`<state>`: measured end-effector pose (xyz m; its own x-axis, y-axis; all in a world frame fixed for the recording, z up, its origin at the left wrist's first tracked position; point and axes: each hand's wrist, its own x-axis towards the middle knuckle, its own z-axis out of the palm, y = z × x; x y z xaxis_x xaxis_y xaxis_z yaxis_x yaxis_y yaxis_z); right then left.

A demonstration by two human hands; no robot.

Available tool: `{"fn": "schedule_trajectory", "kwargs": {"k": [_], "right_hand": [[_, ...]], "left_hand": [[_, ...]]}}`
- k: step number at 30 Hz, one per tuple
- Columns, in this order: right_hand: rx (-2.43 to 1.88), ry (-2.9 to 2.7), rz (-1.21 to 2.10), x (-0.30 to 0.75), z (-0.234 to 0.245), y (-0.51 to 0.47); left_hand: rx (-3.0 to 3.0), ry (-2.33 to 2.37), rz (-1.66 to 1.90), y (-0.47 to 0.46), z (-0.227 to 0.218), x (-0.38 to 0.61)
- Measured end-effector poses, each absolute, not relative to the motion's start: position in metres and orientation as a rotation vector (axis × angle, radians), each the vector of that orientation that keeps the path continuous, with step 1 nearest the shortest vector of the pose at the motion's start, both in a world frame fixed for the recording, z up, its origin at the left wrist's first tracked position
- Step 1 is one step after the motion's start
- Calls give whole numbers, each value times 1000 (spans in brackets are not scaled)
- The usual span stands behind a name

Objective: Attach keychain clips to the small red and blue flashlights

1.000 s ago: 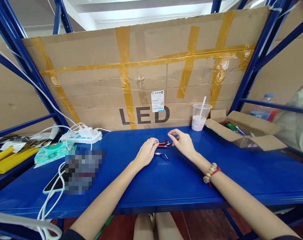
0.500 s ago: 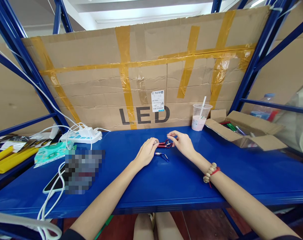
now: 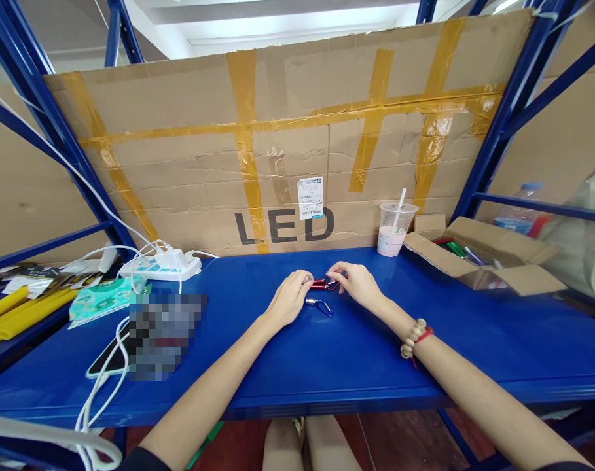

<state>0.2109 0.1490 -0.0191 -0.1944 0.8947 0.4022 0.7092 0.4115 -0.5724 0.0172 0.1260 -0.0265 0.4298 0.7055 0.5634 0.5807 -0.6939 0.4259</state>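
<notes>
Curls the fingers of the left hand close together against the left end of the red carabiners; cannot tell whether pinching one or only touching. Bends the fingers of the right hand inward, with thumb and forefinger tips drawn close just above the right end of the same carabiners; cannot make out anything between those tips. Wears a beaded bracelet on the right wrist. Has the red carabiners lying on the blue shelf between both hands, and a blue carabiner just in front, apart from all fingers. Has a plastic cup of pink drink beside an open cardboard box at far right, and a white power strip at far left. Faces a taped cardboard panel printed LED.
</notes>
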Motion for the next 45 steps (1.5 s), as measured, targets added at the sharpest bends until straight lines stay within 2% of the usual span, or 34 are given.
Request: {"fn": "schedule_trajectory", "kwargs": {"k": [19,30,45], "right_hand": [[-1349,-2322,409,207,-20,145],[-1338,-2307,222,208,-22,146],[-1331,-2283,208,210,-23,149]], "left_hand": [[2513,1145,1107,125,-27,18],[2516,1151,1110,126,-27,17],[2519,1154,1103,125,-26,17]]}}
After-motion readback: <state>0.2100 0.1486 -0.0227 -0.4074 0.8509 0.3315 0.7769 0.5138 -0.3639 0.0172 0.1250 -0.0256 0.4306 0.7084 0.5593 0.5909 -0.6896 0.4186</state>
